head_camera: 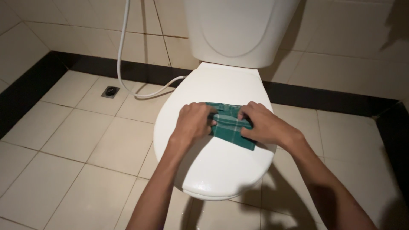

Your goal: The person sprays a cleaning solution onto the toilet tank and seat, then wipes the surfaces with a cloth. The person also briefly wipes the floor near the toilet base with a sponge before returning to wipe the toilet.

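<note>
I am folding a small green cloth with thin pale checks [232,127] on top of the shut white plastic toilet lid [221,170]. The cloth lies flat near the middle of the lid, a little to the far side. It is already folded into a small thick block.

My left hand [194,123] rests on the left end of the cloth. Its fingers are curled in and pressed down on the cloth edge, and the tips seem to pinch a fold there. My right hand [266,125] lies on the right end. Its fingers are bent and close together, and they push down on the cloth and grip its top edge. Both hands touch the cloth and are close to each other, with a strip of green showing between them.

I think I am in the middle of the folding, at the step where I press a fold flat. The next move calls for me to hold one end down and not let the layers slip, since the lid is smooth and curved.

Behind the lid stands the white toilet tank [238,30]. A white hose [123,51] hangs down the pale tiled wall on the far left and bends along the floor to the toilet. A small metal floor drain [110,91] sits in the pale floor tiles on the far left. The near floor by the toilet looks a bit wet.
</note>
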